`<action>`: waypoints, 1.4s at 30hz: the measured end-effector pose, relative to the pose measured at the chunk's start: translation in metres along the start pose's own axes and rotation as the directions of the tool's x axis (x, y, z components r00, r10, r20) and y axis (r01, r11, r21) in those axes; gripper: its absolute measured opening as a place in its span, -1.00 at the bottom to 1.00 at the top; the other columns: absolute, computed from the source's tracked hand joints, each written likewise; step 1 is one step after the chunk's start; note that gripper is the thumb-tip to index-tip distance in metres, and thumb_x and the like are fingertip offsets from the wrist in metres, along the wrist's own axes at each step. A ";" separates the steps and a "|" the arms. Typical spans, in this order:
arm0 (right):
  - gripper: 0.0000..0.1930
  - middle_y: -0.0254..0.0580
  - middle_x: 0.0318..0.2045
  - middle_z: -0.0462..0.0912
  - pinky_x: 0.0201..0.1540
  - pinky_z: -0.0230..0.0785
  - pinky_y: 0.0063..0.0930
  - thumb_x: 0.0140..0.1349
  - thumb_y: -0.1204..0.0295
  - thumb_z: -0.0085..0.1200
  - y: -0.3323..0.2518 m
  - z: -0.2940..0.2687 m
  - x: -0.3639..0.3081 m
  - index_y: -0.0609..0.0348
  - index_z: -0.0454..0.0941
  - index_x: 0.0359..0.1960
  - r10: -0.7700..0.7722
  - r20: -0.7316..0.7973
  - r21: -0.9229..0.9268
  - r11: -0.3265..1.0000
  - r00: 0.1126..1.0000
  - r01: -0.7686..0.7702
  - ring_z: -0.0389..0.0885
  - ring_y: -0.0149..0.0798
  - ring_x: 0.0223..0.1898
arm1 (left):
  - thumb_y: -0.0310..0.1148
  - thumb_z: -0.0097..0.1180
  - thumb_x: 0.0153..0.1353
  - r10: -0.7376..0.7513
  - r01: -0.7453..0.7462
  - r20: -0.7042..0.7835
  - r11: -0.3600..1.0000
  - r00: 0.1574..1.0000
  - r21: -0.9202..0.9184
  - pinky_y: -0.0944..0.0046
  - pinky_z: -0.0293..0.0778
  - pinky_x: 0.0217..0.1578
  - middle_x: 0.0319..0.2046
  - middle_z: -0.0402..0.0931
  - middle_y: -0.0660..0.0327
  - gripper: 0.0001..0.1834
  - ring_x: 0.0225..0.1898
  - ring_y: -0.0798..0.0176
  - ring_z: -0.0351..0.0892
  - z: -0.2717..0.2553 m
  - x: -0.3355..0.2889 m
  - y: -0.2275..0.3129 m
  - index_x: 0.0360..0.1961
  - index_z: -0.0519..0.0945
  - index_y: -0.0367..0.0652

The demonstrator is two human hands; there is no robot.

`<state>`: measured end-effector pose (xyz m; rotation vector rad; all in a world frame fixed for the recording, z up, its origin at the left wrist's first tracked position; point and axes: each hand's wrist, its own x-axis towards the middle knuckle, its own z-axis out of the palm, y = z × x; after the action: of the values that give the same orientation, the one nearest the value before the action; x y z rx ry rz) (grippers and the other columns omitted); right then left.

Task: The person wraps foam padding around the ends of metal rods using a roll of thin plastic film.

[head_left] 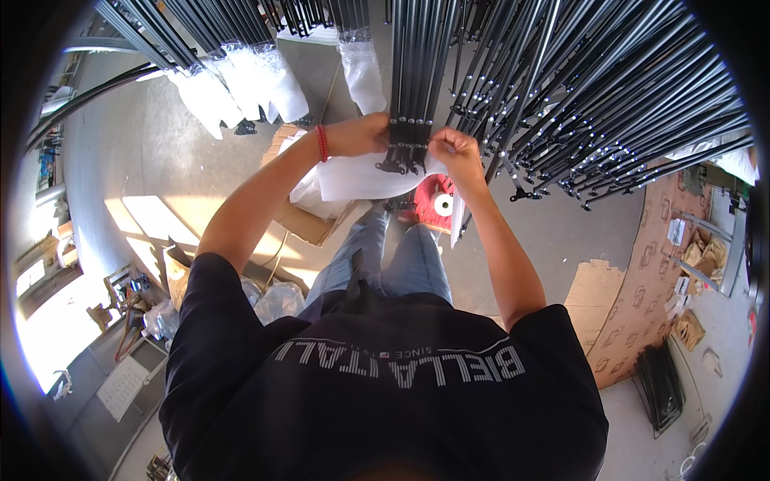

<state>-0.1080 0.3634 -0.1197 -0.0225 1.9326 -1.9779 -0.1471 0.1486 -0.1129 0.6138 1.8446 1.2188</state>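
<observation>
A bundle of slim black metal rods (pixel 413 80) hangs in front of me, with small brackets at its lower ends. My left hand (pixel 362 135) is closed against the left side of the bundle, its fingertips partly hidden by the rods. On the right side, my right hand (pixel 459 154) is closed in a pinch, with thumb and fingers close to the rods. A white foam sheet (pixel 361 178) passes behind the lower rod ends, and its right end curves up to my right fingers. What my left fingertips press on is hidden.
Many black rods (pixel 561 96) hang close on the right. Foam-wrapped rod ends (pixel 265 84) hang at the left. Below the bundle, a white tape roll (pixel 442 204) lies on a red stool (pixel 425 192). An opened cardboard box (pixel 313 227) stands on the floor by my legs.
</observation>
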 end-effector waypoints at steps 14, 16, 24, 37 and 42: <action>-0.92 -0.47 -0.49 0.45 -0.43 0.15 -0.75 0.12 0.56 -0.06 0.007 0.011 -0.006 0.17 0.39 -0.52 -0.016 -0.056 0.296 0.955 0.998 0.032 0.29 -0.64 -0.48 | -0.57 -0.07 0.02 0.072 -0.131 -0.653 0.990 0.754 -0.042 0.34 0.35 -0.32 -0.46 0.50 0.05 -0.74 -0.39 0.23 0.49 0.053 -0.024 0.002 -0.20 0.43 -0.32; -0.91 -0.51 -0.58 0.36 -0.48 0.08 -0.76 0.13 0.52 -0.04 0.007 0.014 -0.006 0.15 0.36 -0.52 -0.057 -0.067 0.270 0.960 0.996 0.073 0.23 -0.64 -0.53 | -0.57 -0.05 0.02 0.022 -0.147 -0.689 0.981 0.724 -0.123 0.37 0.36 -0.34 -0.48 0.51 0.10 -0.76 -0.43 0.33 0.48 0.055 -0.022 -0.001 -0.23 0.48 -0.31; -0.90 -0.51 -0.61 0.33 -0.49 0.05 -0.76 0.13 0.53 -0.06 0.019 0.023 -0.004 0.14 0.34 -0.53 -0.058 -0.259 0.138 0.986 0.964 0.096 0.21 -0.63 -0.56 | -0.65 -0.05 -0.03 -0.006 -0.045 -0.860 0.998 0.511 -0.034 0.40 0.39 -0.42 -0.50 0.52 0.07 -0.79 -0.45 0.30 0.52 0.071 -0.010 0.003 -0.32 0.52 -0.32; -0.90 -0.47 -0.53 0.36 -0.50 0.08 -0.76 0.13 0.56 -0.07 0.008 0.028 -0.007 0.14 0.34 -0.53 -0.090 -0.239 0.238 0.960 0.967 0.148 0.22 -0.61 -0.55 | -0.55 -0.05 0.09 0.295 -0.060 -0.874 0.954 0.386 0.295 0.37 0.39 -0.48 -0.50 0.52 0.08 -0.87 -0.49 0.15 0.54 0.054 -0.010 0.015 -0.33 0.51 -0.24; -0.90 -0.44 -0.45 0.36 -0.41 0.09 -0.76 0.10 0.59 -0.05 -0.017 0.031 -0.001 0.19 0.32 -0.54 -0.214 -0.252 0.164 0.952 0.944 0.260 0.22 -0.60 -0.49 | -0.60 -0.05 0.01 0.150 -0.149 -0.829 0.985 0.539 0.081 0.32 0.37 -0.41 -0.46 0.48 0.00 -0.84 -0.43 0.02 0.49 0.057 -0.010 -0.005 -0.33 0.47 -0.30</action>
<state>-0.1027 0.3338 -0.1011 0.0295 1.9403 -2.4208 -0.0932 0.1680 -0.1247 0.1527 2.6105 1.8380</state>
